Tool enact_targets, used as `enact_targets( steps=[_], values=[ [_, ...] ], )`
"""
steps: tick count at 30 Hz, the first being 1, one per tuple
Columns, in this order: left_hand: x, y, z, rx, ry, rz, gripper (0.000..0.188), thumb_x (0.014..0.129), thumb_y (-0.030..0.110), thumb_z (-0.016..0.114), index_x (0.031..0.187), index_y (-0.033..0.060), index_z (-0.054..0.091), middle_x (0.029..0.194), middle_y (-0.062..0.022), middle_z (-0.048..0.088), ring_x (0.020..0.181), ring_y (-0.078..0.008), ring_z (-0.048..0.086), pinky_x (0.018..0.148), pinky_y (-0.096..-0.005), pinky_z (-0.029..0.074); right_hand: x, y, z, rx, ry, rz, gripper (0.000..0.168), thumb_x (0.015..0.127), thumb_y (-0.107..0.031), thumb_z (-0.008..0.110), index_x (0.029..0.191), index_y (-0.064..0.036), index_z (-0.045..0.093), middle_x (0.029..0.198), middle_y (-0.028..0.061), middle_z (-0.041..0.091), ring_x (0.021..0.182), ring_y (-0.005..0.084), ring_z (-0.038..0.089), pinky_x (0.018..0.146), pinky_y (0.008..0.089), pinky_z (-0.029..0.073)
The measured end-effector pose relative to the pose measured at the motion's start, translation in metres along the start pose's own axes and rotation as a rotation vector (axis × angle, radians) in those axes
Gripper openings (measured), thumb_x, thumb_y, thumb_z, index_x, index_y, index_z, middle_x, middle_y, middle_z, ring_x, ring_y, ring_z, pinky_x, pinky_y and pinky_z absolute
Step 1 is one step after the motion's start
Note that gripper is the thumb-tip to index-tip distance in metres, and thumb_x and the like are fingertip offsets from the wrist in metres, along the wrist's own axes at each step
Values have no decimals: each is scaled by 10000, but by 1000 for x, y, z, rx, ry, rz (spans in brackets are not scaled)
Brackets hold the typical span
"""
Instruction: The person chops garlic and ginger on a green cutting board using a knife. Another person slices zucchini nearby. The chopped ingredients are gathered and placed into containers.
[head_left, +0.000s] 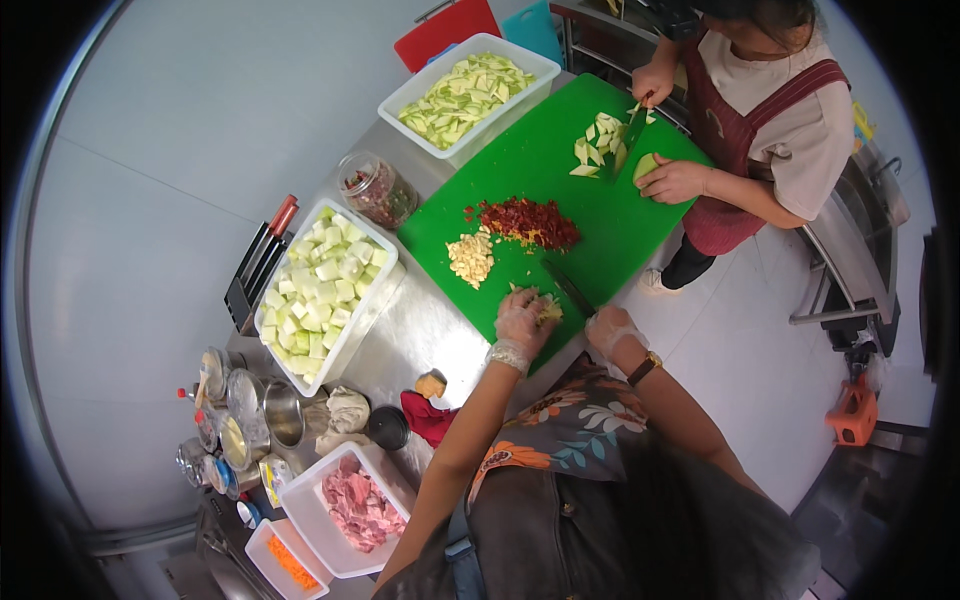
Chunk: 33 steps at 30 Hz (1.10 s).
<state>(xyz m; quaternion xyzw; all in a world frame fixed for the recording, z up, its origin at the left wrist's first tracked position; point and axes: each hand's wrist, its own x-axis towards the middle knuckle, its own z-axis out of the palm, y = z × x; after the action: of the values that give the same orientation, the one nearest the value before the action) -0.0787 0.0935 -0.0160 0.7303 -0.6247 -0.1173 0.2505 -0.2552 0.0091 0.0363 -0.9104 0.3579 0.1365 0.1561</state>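
Note:
My left hand (523, 322), in a clear plastic glove, rests on a small pile of pale yellowish cut pieces (550, 307) at the near edge of the green cutting board (495, 176). A clear glove also covers my right hand (613, 330), which grips a knife (568, 289) by its handle; the dark blade points away over the board, right of the pile. Farther up the board lie chopped pale garlic (471, 257) and a heap of chopped dried red chillies (536, 223). My fingers partly hide the cut pieces.
Across the board a person (757, 120) cuts a green vegetable with a knife. White tubs hold sliced green vegetable (466, 97), pale cubes (322, 285) and raw meat (360, 504). A jar of chillies (377, 190), knife block (255, 274), red cloth (426, 417) and steel pots (283, 412) stand left.

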Motion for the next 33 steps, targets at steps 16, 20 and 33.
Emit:
enact_targets(
  steps=[16,20,33],
  values=[
    [-5,18,7,20,220,-169,865,608,283,809,1311,45,365,1373,-220,363,1250,-432,356,1035,-481,325,6,-26,-10,421,-28,228,252,796,-195,507,858,0,655,849,251,633,823,404,617,739,453,498],
    [-5,14,11,-72,308,-218,738,671,205,755,1285,30,386,1341,-214,408,1215,-419,400,1021,-463,348,4,-44,-7,439,-11,261,263,782,-191,512,884,7,652,864,258,633,839,410,614,767,460,491],
    [3,3,-22,-40,662,-173,143,733,62,654,874,71,631,987,-105,620,934,-312,560,844,-405,443,-12,-29,-63,738,-10,213,265,777,-217,516,833,22,616,775,249,627,744,400,604,681,468,488]
  ],
)
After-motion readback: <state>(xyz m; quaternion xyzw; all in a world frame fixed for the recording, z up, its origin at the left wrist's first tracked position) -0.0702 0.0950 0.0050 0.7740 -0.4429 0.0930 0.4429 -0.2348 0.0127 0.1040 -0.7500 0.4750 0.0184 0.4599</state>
